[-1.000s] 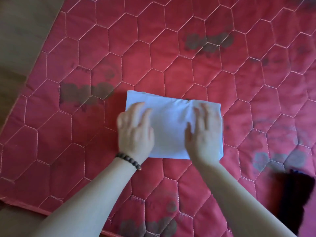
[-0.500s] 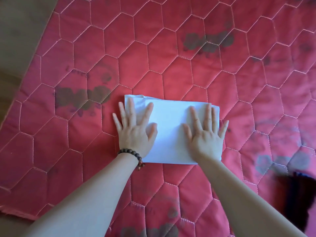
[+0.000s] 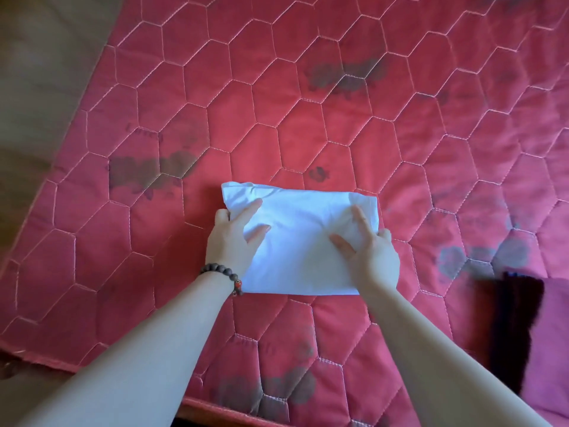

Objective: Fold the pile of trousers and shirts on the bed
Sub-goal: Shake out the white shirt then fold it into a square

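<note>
I see a white shirt [image 3: 303,241] lying in the middle of the bed [image 3: 308,118]. It is folded into a small, neat block shape, wider than it is tall. The cloth looks soft and thin, with a few little wrinkles near the top left corner.

My left hand [image 3: 234,241] holds the left edge of the shirt. The thumb and one finger lie on top, and the other fingers curl down around the side, so I think they are tucked under. My right hand [image 3: 369,251] does the same on the right edge. Both hands grip the shirt from the two sides, like holding a sandwich. I think they hold it this way so the folds do not fall open when it is picked up.

A bead bracelet [image 3: 221,274] sits on the left wrist, with round brown beads.

The bed has a red cover with stitched six-sided shapes, puffy like a quilt. It has dark grey blotches here and there.

At the right edge lies something dark [image 3: 511,328] next to pink cloth [image 3: 551,334]. I cannot tell what they are, maybe more clothes.

I think this shirt is done and ready to be put aside.
</note>
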### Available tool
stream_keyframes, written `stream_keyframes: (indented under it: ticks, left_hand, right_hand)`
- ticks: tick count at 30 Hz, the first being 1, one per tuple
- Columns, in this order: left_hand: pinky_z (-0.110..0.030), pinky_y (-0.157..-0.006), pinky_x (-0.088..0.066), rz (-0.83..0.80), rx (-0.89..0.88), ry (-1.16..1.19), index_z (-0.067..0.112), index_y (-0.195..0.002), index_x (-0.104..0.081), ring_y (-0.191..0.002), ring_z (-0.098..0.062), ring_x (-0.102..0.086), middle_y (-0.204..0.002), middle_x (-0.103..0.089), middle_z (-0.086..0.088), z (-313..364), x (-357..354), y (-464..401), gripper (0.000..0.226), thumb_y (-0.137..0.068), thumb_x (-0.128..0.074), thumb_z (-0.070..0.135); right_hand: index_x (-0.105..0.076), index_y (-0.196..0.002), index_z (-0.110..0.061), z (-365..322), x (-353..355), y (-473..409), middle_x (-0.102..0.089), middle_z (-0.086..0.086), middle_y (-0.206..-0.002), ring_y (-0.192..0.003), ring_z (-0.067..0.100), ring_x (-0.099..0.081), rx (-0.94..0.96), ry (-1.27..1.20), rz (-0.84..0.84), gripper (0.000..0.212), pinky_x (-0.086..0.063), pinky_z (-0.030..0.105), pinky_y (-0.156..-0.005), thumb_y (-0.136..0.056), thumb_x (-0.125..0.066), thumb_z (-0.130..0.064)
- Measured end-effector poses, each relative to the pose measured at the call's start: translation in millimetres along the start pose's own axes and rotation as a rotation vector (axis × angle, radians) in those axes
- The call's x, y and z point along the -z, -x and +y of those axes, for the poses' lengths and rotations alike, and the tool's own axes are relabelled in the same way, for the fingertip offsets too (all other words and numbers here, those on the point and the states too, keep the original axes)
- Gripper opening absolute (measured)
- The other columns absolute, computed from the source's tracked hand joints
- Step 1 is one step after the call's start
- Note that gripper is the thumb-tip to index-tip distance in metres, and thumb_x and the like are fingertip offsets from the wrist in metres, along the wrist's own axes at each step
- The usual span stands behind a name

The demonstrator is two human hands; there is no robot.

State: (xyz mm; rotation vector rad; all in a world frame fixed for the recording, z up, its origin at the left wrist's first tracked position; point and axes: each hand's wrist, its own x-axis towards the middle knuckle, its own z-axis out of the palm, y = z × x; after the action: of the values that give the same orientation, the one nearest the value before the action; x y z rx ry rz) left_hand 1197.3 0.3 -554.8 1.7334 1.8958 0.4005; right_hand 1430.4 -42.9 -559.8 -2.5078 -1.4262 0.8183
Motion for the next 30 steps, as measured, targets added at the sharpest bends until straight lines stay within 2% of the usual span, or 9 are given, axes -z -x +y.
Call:
stream_keyframes:
  ticks: [5, 7, 9, 15, 17, 19, 21, 24, 30]
  left_hand:
    - [-0.034, -0.059, -0.052, 0.002, -0.066, -0.069, 0.028, -0.124, -0.065, -0.051, -0.019, -0.042, -0.091, -0.04, -0.002, 10, -13, 60, 0.054, -0.074, -0.08, 0.039]
    - [-0.042, -0.07, -0.056, -0.068, -0.024, -0.144, 0.035, -0.131, -0.057, -0.071, -0.03, -0.059, -0.106, -0.052, -0.01, 22, -24, 83, 0.057, -0.079, -0.072, 0.05]
    - [-0.045, -0.083, -0.054, -0.147, 0.013, -0.169, 0.042, -0.138, -0.047, -0.096, -0.033, -0.063, -0.122, -0.053, -0.006, 41, -31, 107, 0.061, -0.082, -0.061, 0.064]
    - [-0.046, -0.088, -0.051, -0.233, 0.058, -0.071, 0.04, -0.134, -0.052, -0.1, -0.032, -0.062, -0.115, -0.055, 0.0, 138, -32, 180, 0.068, -0.077, -0.056, 0.075]
    - [-0.044, -0.083, -0.053, -0.23, 0.016, -0.03, 0.035, -0.131, -0.057, -0.094, -0.034, -0.063, -0.099, -0.05, 0.011, 179, -26, 199, 0.064, -0.077, -0.059, 0.07]
    - [-0.034, -0.062, -0.053, -0.161, -0.144, -0.015, 0.029, -0.129, -0.061, -0.068, -0.031, -0.06, -0.092, -0.044, 0.007, 216, -22, 215, 0.057, -0.078, -0.072, 0.052]
    - [-0.022, -0.05, -0.039, -0.127, -0.293, -0.004, 0.022, -0.123, -0.065, -0.048, -0.019, -0.038, -0.09, -0.031, 0.004, 250, -23, 226, 0.054, -0.074, -0.082, 0.033]
    - [-0.024, -0.052, -0.036, -0.152, -0.331, 0.037, 0.017, -0.123, -0.066, -0.05, -0.019, -0.035, -0.091, -0.031, 0.002, 289, -41, 235, 0.05, -0.076, -0.081, 0.026]
    - [-0.028, -0.048, -0.04, -0.254, -0.399, -0.028, 0.016, -0.118, -0.069, -0.048, -0.033, -0.051, -0.088, -0.048, -0.016, 347, -105, 243, 0.05, -0.072, -0.084, 0.026]
  right_hand:
    - [-0.03, -0.142, -0.052, 43, 20, 51, -0.039, -0.006, -0.091, -0.063, 0.02, -0.048, -0.04, -0.001, -0.061, 0.06, -0.032, 0.029, -0.056, -0.087, -0.056, -0.056]
    - [-0.03, -0.142, -0.049, 65, 41, 74, -0.038, -0.006, -0.093, -0.065, 0.021, -0.047, -0.034, 0.012, -0.049, 0.059, -0.032, 0.029, -0.056, -0.089, -0.054, -0.056]
    - [-0.029, -0.142, -0.05, 88, 69, 96, -0.038, -0.007, -0.094, -0.064, 0.02, -0.046, -0.036, 0.008, -0.03, 0.058, -0.033, 0.029, -0.056, -0.089, -0.052, -0.057]
    - [-0.034, -0.141, -0.048, 153, 168, 155, -0.042, -0.005, -0.096, -0.062, 0.023, -0.05, -0.084, -0.013, 0.065, 0.056, -0.041, 0.03, -0.058, -0.089, -0.053, -0.056]
    - [-0.037, -0.141, -0.047, 175, 196, 169, -0.041, -0.006, -0.095, -0.06, 0.021, -0.046, -0.107, 0.005, 0.119, 0.055, -0.038, 0.029, -0.058, -0.089, -0.055, -0.055]
    - [-0.039, -0.141, -0.046, 196, 218, 183, -0.041, -0.006, -0.094, -0.059, 0.022, -0.046, -0.147, 0.029, 0.156, 0.055, -0.037, 0.029, -0.057, -0.089, -0.056, -0.054]
    - [-0.04, -0.141, -0.045, 215, 234, 192, -0.042, -0.005, -0.094, -0.061, 0.025, -0.051, -0.188, 0.044, 0.182, 0.055, -0.04, 0.03, -0.057, -0.089, -0.055, -0.054]
    - [-0.039, -0.141, -0.043, 248, 252, 195, -0.043, -0.004, -0.095, -0.066, 0.028, -0.058, -0.227, 0.046, 0.233, 0.055, -0.044, 0.031, -0.058, -0.089, -0.054, -0.056]
    - [-0.036, -0.14, -0.047, 326, 267, 176, -0.042, -0.003, -0.09, -0.061, 0.023, -0.053, -0.27, -0.001, 0.269, 0.051, -0.045, 0.032, -0.057, -0.091, -0.051, -0.052]
